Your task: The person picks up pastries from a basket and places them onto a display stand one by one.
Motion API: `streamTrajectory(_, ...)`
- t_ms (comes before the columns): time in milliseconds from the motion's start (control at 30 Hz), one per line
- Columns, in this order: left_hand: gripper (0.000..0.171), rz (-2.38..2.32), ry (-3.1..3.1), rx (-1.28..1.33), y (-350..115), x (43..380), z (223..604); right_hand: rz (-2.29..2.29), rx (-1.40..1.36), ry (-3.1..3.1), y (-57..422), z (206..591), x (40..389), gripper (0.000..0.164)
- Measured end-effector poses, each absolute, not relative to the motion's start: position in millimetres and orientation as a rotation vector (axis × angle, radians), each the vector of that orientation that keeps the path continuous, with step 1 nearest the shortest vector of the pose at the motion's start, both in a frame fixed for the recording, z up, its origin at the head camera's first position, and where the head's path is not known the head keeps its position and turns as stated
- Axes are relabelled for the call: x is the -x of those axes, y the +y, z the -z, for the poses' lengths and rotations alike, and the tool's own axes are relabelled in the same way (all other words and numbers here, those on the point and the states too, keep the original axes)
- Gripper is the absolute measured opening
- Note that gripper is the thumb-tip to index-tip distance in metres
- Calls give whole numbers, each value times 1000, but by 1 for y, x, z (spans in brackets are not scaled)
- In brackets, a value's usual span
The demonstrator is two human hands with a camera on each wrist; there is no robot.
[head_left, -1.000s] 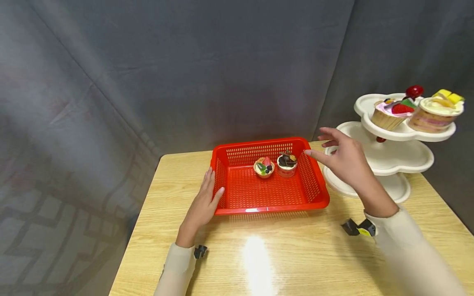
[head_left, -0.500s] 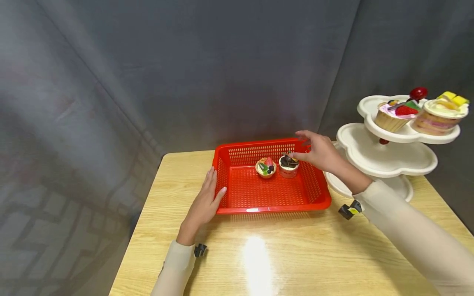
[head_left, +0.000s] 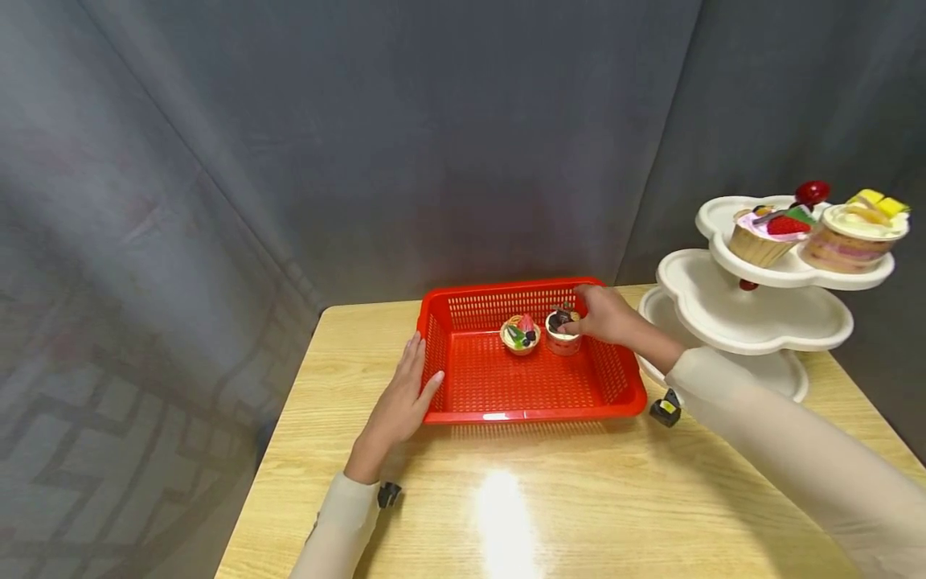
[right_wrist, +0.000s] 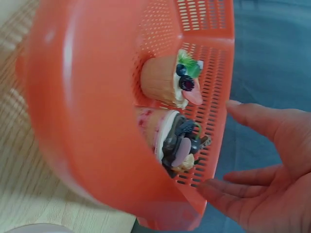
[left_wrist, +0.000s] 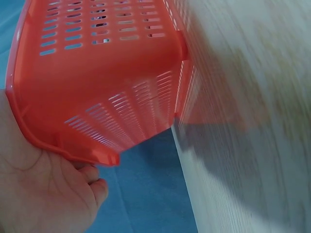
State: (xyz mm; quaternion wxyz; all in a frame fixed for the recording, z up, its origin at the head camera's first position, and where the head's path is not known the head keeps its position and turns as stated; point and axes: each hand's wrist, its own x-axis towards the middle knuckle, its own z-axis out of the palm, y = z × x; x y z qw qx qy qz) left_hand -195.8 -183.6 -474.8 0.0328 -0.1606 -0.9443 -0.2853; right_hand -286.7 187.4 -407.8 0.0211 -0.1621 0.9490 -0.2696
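A red plastic basket [head_left: 506, 417] stands on the table with two small cakes inside. One is a fruit-topped tart [head_left: 519, 336]; right of it sits a chocolate-topped cake cup [head_left: 563, 343]. My right hand [head_left: 611, 315] reaches over the basket's right side above the cake cup. In the right wrist view its thumb and fingers [right_wrist: 243, 194] are spread, apart from the cake's dark topping [right_wrist: 182, 145]. My left hand [head_left: 398, 402] rests against the basket's left side, fingers straight along the outside and thumb at the rim. The left wrist view shows its palm [left_wrist: 48, 194] touching the rim.
A white three-tier stand [head_left: 752, 310] is on the right, close to my right forearm. Its top tier bears a strawberry-topped cupcake [head_left: 760, 241] and a yellow-topped cake cup [head_left: 846, 241]. Behind the wooden table [head_left: 434, 498] hangs a grey curtain [head_left: 463, 145].
My right hand has moved left and down, from beside the stand to over the chocolate-topped cake cup. The left hand has stayed at the basket's side.
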Motion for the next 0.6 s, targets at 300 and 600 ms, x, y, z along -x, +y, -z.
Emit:
streamTrajectory(300, 75, 882, -2879, 530, -182, 195, 473, 739, 446, 2897, 183, 418, 295, 41)
streamTrajectory(600, 74, 854, -2900, 515, -183, 194, 476, 723, 409, 2824, 180, 428, 297, 39)
